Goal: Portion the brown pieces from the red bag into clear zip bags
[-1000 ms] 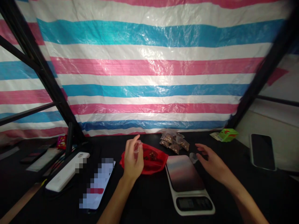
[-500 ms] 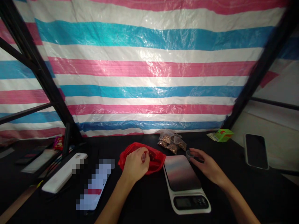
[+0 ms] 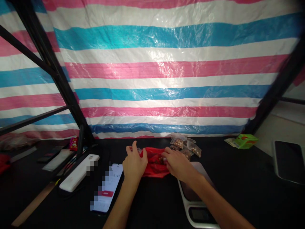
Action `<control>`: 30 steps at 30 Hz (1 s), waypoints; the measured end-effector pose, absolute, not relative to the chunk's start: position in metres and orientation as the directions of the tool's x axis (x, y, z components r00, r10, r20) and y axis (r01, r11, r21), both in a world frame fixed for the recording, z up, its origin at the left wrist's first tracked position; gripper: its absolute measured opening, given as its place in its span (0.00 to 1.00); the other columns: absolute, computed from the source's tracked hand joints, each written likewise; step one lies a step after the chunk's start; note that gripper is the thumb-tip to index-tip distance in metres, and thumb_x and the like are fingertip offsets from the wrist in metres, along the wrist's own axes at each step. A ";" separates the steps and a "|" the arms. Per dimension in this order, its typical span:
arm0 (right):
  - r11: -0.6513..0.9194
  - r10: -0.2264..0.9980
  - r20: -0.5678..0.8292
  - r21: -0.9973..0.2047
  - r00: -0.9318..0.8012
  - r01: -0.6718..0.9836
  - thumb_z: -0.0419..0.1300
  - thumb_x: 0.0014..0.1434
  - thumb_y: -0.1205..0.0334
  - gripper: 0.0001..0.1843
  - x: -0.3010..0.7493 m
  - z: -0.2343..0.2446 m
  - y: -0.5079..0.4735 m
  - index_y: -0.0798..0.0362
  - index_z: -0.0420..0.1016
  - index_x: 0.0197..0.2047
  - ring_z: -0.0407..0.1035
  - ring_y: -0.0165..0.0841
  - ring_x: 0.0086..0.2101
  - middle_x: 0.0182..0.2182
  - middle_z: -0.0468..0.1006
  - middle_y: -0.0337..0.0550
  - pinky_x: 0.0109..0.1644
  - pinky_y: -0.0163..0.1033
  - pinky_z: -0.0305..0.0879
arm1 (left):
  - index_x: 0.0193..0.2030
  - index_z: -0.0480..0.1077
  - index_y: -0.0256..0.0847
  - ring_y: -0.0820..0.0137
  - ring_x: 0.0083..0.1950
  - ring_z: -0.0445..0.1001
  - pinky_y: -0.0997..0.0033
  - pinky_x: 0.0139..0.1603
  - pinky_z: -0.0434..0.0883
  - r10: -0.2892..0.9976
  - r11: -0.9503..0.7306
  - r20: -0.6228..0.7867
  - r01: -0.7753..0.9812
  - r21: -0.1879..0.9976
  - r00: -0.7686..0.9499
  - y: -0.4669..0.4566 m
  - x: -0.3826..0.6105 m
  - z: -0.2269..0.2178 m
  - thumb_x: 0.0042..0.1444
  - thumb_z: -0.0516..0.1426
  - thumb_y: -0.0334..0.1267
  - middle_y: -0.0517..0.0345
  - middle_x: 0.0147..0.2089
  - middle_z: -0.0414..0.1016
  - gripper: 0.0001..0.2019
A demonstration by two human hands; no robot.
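A crumpled red plastic bag [image 3: 156, 171] lies open on the black table, with small dark brownish pieces partly visible inside. At its left rim is my left hand [image 3: 133, 163], thumb and fingers closed on the red plastic and the index finger pointing up. A bit of clear plastic [image 3: 140, 151] shows beside those fingers. My right hand [image 3: 178, 163] reaches over the scale to the bag's right side, its fingertips pinched at the opening around a small clear object [image 3: 164, 160], mostly hidden. The kitchen scale [image 3: 189, 192] sits below my right forearm, partly covered.
Several small clear bags of brown pieces [image 3: 179, 143] lie behind the scale. On the left are a lit phone [image 3: 108, 190] and a white power bank [image 3: 79, 173]. A green box [image 3: 246, 141] and a dark-screened phone [image 3: 289, 162] are at right. Striped sheeting [image 3: 166, 70] hangs behind.
My right hand has moved left from beside the scale to the red bag, bringing the small clear object. My left hand has shifted from over the opening to the left rim. The view has turned left.
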State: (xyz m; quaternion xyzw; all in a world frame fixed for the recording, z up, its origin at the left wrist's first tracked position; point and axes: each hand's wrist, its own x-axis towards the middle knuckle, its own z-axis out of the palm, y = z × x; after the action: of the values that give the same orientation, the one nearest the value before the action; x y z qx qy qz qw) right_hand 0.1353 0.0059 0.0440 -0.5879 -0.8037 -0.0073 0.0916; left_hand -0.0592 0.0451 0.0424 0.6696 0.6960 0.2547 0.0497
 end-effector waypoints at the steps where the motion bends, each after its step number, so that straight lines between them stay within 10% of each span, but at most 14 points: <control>1: 0.284 0.950 0.154 -0.072 -0.270 0.956 0.55 0.59 0.76 0.21 0.140 0.042 0.007 0.54 0.80 0.52 0.77 0.44 0.47 0.48 0.78 0.52 0.51 0.45 0.71 | 0.72 0.59 0.39 0.49 0.43 0.83 0.53 0.43 0.74 0.968 -0.009 0.231 0.907 0.421 -0.098 0.048 -0.061 0.039 0.68 0.49 0.54 0.34 0.60 0.71 0.31; 9: 0.267 0.964 0.045 -0.193 -0.263 0.944 0.56 0.62 0.74 0.24 0.156 0.041 0.007 0.47 0.80 0.57 0.77 0.40 0.49 0.53 0.78 0.49 0.54 0.40 0.68 | 0.67 0.66 0.39 0.41 0.64 0.73 0.47 0.62 0.68 0.972 -0.197 0.019 0.761 0.618 0.236 0.050 -0.063 0.011 0.57 0.62 0.52 0.36 0.58 0.78 0.34; 16: 0.336 0.942 0.125 -0.361 -0.312 0.870 0.57 0.61 0.74 0.26 0.167 0.023 0.015 0.44 0.80 0.57 0.75 0.43 0.55 0.57 0.78 0.46 0.59 0.43 0.68 | 0.61 0.65 0.39 0.65 0.41 0.80 0.67 0.44 0.75 0.905 -0.106 0.101 -0.012 0.994 0.413 0.053 -0.042 0.004 0.45 0.61 0.27 0.49 0.47 0.82 0.33; 22: 0.330 0.943 0.180 -0.422 -0.279 0.844 0.58 0.57 0.75 0.28 0.167 0.014 0.018 0.46 0.80 0.58 0.73 0.43 0.57 0.56 0.80 0.46 0.63 0.45 0.65 | 0.56 0.68 0.39 0.72 0.33 0.77 0.75 0.33 0.71 0.981 -0.051 0.067 -0.091 0.995 0.182 0.057 -0.042 0.016 0.46 0.57 0.28 0.56 0.40 0.78 0.27; 30: 0.281 0.959 0.176 -0.483 -0.222 0.829 0.59 0.56 0.76 0.20 0.170 0.009 0.024 0.50 0.80 0.49 0.76 0.40 0.52 0.53 0.79 0.47 0.57 0.41 0.68 | 0.63 0.63 0.37 0.69 0.34 0.78 0.71 0.34 0.73 0.948 0.056 -0.055 0.006 0.998 0.315 0.053 -0.039 0.006 0.46 0.64 0.31 0.56 0.38 0.78 0.34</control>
State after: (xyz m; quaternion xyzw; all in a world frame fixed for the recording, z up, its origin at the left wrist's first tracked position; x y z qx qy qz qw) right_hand 0.1699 0.0240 0.0094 -0.5820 -0.7683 0.1445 0.2240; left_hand -0.0394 0.0530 0.0059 0.5583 0.4271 0.4005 0.5878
